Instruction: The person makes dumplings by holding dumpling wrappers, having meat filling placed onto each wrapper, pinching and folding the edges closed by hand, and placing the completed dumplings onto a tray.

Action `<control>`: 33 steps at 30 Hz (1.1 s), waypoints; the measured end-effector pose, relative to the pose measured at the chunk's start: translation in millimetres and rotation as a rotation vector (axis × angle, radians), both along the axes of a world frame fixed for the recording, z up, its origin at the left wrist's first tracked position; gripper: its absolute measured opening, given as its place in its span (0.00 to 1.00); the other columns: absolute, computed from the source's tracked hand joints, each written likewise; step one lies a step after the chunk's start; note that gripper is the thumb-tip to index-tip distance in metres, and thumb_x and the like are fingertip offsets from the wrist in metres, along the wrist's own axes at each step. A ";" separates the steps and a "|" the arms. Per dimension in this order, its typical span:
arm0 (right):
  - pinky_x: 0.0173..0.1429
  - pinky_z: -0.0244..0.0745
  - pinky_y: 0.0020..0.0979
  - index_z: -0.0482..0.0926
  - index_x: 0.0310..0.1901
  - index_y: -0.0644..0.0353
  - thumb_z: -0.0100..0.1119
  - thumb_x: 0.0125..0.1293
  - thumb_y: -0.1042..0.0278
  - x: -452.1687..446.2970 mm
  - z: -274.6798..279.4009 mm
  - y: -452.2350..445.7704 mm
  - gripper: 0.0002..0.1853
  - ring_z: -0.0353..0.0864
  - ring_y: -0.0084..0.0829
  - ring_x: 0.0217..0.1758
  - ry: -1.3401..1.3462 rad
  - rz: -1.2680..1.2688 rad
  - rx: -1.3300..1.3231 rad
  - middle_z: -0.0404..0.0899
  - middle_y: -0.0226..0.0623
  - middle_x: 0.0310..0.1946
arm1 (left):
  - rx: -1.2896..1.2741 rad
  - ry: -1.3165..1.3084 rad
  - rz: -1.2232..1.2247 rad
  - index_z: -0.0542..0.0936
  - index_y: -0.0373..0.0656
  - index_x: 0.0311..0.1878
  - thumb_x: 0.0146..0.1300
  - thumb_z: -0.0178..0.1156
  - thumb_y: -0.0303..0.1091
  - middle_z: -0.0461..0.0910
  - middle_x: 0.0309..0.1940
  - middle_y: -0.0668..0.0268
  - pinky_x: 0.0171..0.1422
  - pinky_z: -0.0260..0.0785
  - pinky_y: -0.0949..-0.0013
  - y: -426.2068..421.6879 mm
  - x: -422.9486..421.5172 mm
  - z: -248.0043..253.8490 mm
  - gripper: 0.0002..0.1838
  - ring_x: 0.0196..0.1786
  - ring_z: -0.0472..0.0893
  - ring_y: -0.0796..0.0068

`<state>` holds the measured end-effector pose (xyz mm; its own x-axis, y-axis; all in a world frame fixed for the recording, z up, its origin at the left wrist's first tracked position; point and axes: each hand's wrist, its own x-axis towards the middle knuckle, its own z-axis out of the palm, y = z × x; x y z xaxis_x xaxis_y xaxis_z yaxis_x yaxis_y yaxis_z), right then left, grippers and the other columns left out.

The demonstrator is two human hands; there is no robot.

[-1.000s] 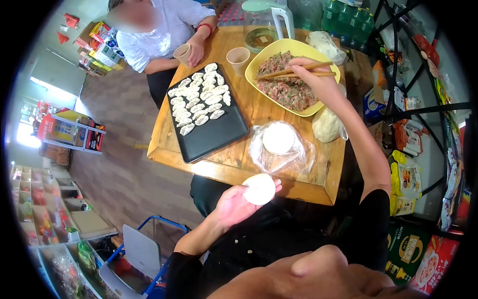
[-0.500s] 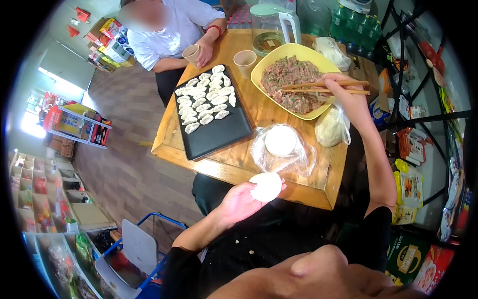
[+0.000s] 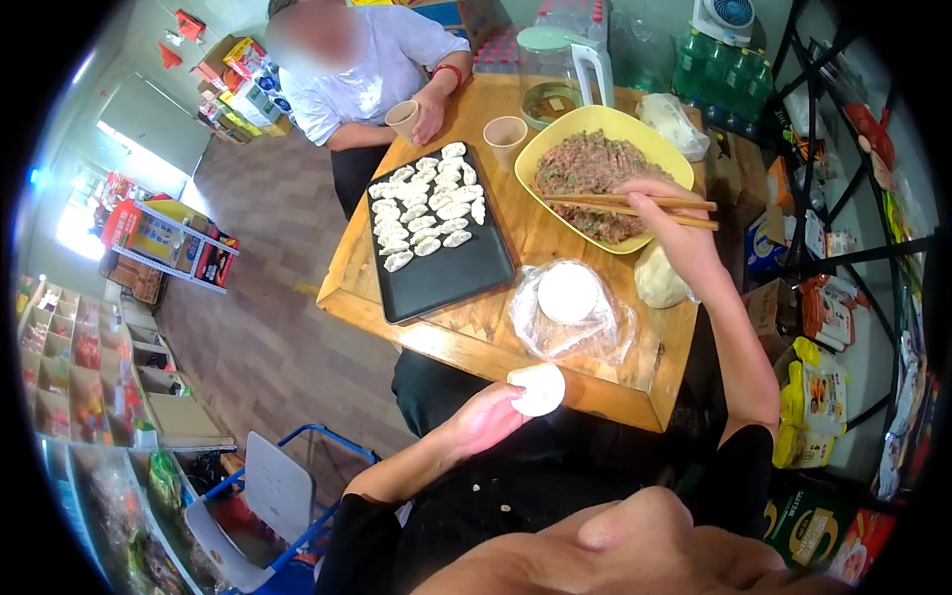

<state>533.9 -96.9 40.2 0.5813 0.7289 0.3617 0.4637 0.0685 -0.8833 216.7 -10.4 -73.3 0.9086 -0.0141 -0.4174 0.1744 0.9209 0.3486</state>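
Note:
My left hand [image 3: 486, 418] is closed at the edge of a round white dumpling wrapper [image 3: 538, 390], held just off the table's near edge. My right hand [image 3: 669, 223] grips a pair of wooden chopsticks [image 3: 635, 204], their tips over the meat filling [image 3: 595, 167] in the yellow bowl [image 3: 524, 151]. A stack of white wrappers [image 3: 568, 292] lies on a plastic bag [image 3: 540, 340] in front of me. To its left, a black tray [image 3: 446, 286] carries rows of folded dumplings [image 3: 426, 223]. Beside the bowl sits a lump of dough [image 3: 659, 278] in clear plastic, partly behind my right wrist.
Across the wooden table [image 3: 357, 283] a person [image 3: 362, 74] holds a paper cup [image 3: 403, 117]. A second cup [image 3: 505, 139] and a glass jug [image 3: 550, 79] stand near the bowl. Packed shelves [image 3: 823, 307] line the right; a folding chair [image 3: 278, 486] is at lower left.
The chopsticks and my right hand have shifted slightly left over the filling. My left hand has turned a little, with the wrapper still in it. The whole view has moved slightly.

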 end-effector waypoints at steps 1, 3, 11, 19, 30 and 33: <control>0.47 0.73 0.25 0.82 0.44 0.66 0.57 0.69 0.71 -3.0 -0.1 3.7 0.08 0.79 0.23 0.42 -0.090 0.026 0.005 0.81 0.32 0.39 | 0.075 0.009 0.009 0.61 0.29 0.69 0.63 0.55 0.33 0.69 0.67 0.54 0.78 0.53 0.59 -0.7 1.4 1.6 0.33 0.70 0.68 0.61; 0.47 0.73 0.25 0.82 0.43 0.66 0.57 0.69 0.71 -8.8 0.9 6.2 0.08 0.79 0.24 0.41 -0.139 0.060 -0.017 0.81 0.33 0.38 | 0.144 0.021 0.018 0.61 0.28 0.69 0.62 0.56 0.34 0.69 0.67 0.53 0.78 0.53 0.58 -1.8 3.2 3.4 0.34 0.70 0.67 0.59; 0.47 0.75 0.25 0.82 0.44 0.67 0.59 0.69 0.71 6.2 -4.4 -4.3 0.09 0.82 0.23 0.42 0.041 -0.056 0.019 0.83 0.35 0.42 | 0.318 -0.131 -0.064 0.61 0.29 0.70 0.70 0.53 0.34 0.68 0.67 0.57 0.77 0.53 0.62 1.9 3.7 -2.2 0.30 0.70 0.67 0.65; 0.50 0.79 0.26 0.81 0.49 0.68 0.59 0.69 0.71 15.4 -7.8 -9.6 0.11 0.85 0.28 0.46 0.206 -0.047 0.008 0.83 0.36 0.43 | 0.485 -0.129 -0.237 0.64 0.33 0.69 0.74 0.51 0.35 0.72 0.63 0.61 0.73 0.59 0.66 1.7 8.6 15.6 0.25 0.66 0.70 0.71; 0.48 0.78 0.23 0.82 0.47 0.67 0.59 0.69 0.70 26.6 -30.2 18.9 0.11 0.84 0.24 0.45 0.148 -0.029 -0.020 0.84 0.35 0.41 | 0.583 -0.132 -0.182 0.66 0.36 0.69 0.71 0.55 0.30 0.75 0.59 0.64 0.70 0.61 0.68 -6.3 12.0 28.5 0.25 0.62 0.73 0.74; 0.49 0.77 0.23 0.83 0.47 0.66 0.59 0.70 0.70 18.8 -25.3 19.6 0.10 0.83 0.23 0.45 0.141 -0.057 -0.014 0.84 0.36 0.41 | 0.462 -0.159 -0.197 0.66 0.36 0.69 0.71 0.55 0.32 0.75 0.61 0.61 0.71 0.61 0.66 -4.1 14.2 25.5 0.25 0.64 0.73 0.72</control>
<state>552.8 -77.2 14.9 0.6662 0.6976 0.2637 0.3374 0.0333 -0.9408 230.9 -14.6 -47.8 0.9599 -0.0385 -0.2777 0.2409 0.6197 0.7470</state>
